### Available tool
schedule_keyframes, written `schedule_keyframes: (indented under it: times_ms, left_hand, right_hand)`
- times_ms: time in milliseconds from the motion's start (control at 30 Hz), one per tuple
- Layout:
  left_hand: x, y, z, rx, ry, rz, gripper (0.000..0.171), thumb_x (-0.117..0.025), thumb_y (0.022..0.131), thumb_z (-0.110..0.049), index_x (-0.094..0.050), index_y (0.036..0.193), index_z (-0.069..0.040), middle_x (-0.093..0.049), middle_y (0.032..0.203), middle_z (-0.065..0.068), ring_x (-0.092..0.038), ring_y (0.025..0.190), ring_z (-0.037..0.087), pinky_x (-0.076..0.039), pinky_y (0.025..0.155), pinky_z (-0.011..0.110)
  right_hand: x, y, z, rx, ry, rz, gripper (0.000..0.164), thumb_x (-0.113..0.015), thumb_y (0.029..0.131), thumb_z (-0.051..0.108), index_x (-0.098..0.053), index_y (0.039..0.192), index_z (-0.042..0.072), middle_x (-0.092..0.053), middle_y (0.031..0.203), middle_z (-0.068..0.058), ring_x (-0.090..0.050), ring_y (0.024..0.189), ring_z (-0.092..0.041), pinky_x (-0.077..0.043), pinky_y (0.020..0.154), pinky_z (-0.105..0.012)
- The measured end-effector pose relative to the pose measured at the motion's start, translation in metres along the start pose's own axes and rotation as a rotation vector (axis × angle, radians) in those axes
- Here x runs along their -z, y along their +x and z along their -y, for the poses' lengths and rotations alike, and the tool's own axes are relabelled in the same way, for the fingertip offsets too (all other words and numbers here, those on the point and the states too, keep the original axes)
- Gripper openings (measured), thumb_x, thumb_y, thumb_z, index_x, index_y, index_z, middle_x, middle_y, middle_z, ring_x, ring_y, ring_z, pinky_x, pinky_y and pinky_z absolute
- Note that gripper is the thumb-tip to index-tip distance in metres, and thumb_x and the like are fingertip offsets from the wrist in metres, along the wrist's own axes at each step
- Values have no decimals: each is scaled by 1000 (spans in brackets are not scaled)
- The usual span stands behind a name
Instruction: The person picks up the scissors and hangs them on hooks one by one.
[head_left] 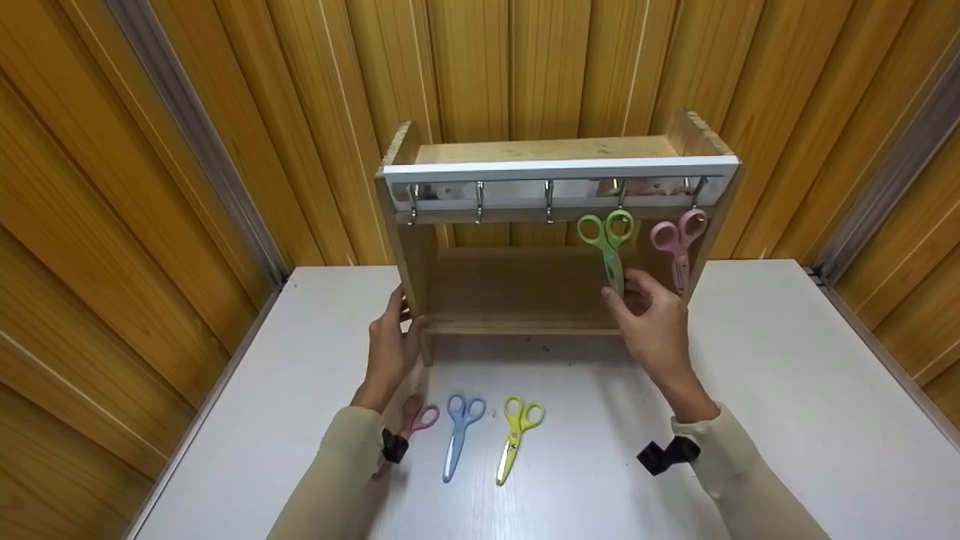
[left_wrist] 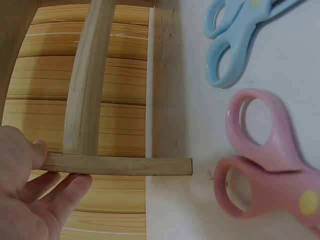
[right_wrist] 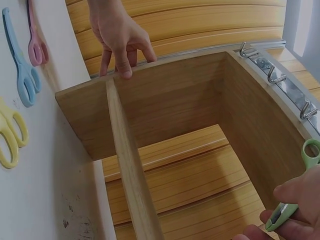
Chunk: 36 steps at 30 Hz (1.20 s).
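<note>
My left hand grips the left side panel of a wooden shelf, thumb and fingers on either side of the panel's edge in the left wrist view. With thumb and fingers, my right hand pinches the blade end of green scissors, which point downward. One green loop is at the second hook from the right; whether it bears the weight I cannot tell. Pink scissors hang from the rightmost hook. On the table below lie pink-red scissors, partly behind my left wrist in the head view, blue scissors and yellow scissors.
A metal hook rail runs along the shelf's upper front, with bare hooks at its left and middle. The shelf stands on a white table close to wood-patterned walls.
</note>
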<state>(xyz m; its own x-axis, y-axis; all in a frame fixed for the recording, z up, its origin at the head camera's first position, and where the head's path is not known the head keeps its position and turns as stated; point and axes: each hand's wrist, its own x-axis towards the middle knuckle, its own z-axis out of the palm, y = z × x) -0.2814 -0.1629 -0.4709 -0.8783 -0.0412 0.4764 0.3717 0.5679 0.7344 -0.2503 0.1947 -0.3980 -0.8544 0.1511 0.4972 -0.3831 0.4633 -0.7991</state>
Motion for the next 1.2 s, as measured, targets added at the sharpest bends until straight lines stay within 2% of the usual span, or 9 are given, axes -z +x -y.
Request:
schedule_keyframes:
  times_ms: [167, 367, 467, 567, 633, 733, 867, 967, 1200]
  left_hand:
    - [0, 0, 0, 8, 6, 8, 67, -66, 99, -4, -37, 158, -20, -58, 147, 11, -67, 118, 29, -59, 94, 42]
    - [-1, 1, 0, -22, 23, 0, 66, -67, 99, -4, -38, 157, -16, -60, 145, 14, -68, 116, 32, -60, 90, 43]
    - [-1, 1, 0, -32, 13, -3, 66, -67, 99, -4, -38, 157, -15, -59, 145, 14, -68, 116, 33, -61, 89, 44]
    - [-1, 2, 1, -33, 2, -6, 65, -68, 98, -4, -40, 156, -15, -59, 146, 14, -68, 116, 33, -61, 88, 44]
    - [-1, 2, 1, -27, -4, -6, 64, -68, 98, -5, -41, 155, -16, -59, 146, 13, -68, 116, 33, -61, 88, 45]
    - [0, 1, 1, -16, -9, -7, 64, -68, 98, -4, -42, 154, -16, -59, 145, 13, -68, 116, 33, -61, 87, 46]
    - [0, 1, 0, -6, -12, -2, 63, -68, 98, -3, -42, 154, -16, -59, 145, 14, -68, 116, 34, -61, 88, 46]
    - [-1, 2, -1, 10, -15, 3, 63, -67, 99, -4, -41, 155, -15, -58, 146, 13, -67, 117, 33, -61, 89, 45]
    - [-1, 2, -2, 15, -25, 2, 61, -67, 99, -2, -42, 153, -15, -58, 148, 12, -67, 118, 33, -60, 91, 47]
  right_hand:
    - [3, -3, -4, 2, -23, 28, 40, -74, 94, 9, -64, 131, -4, -73, 115, -19, -70, 104, -31, -48, 82, -7]
    - [11, -8, -12, 2, -79, 70, 51, -74, 95, 14, -57, 141, 2, -71, 123, -15, -71, 106, -27, -49, 78, -6]
    - [14, -11, -15, -2, -112, 92, 55, -75, 95, 17, -55, 144, 3, -70, 126, -15, -71, 107, -29, -48, 79, -7]
    - [17, -15, -19, -1, -133, 129, 58, -76, 95, 19, -52, 146, 3, -69, 128, -17, -71, 108, -31, -56, 83, -18]
    - [18, -19, -21, 3, -136, 159, 61, -76, 95, 19, -49, 148, 2, -69, 129, -18, -70, 109, -32, -61, 86, -32]
    - [18, -25, -25, 14, -142, 191, 65, -76, 95, 17, -45, 149, -1, -69, 126, -20, -70, 109, -33, -60, 87, -50]
    - [16, -34, -30, 17, -184, 202, 71, -78, 93, 16, -41, 151, -3, -68, 125, -23, -67, 113, -37, -55, 94, -57]
    - [14, -41, -32, -6, -237, 226, 74, -77, 94, 18, -38, 153, -3, -65, 130, -24, -62, 120, -42, -50, 98, -61]
    - [5, -57, -38, -40, -337, 301, 74, -75, 95, 25, -37, 154, 0, -56, 144, -24, -59, 126, -43, -52, 96, -62]
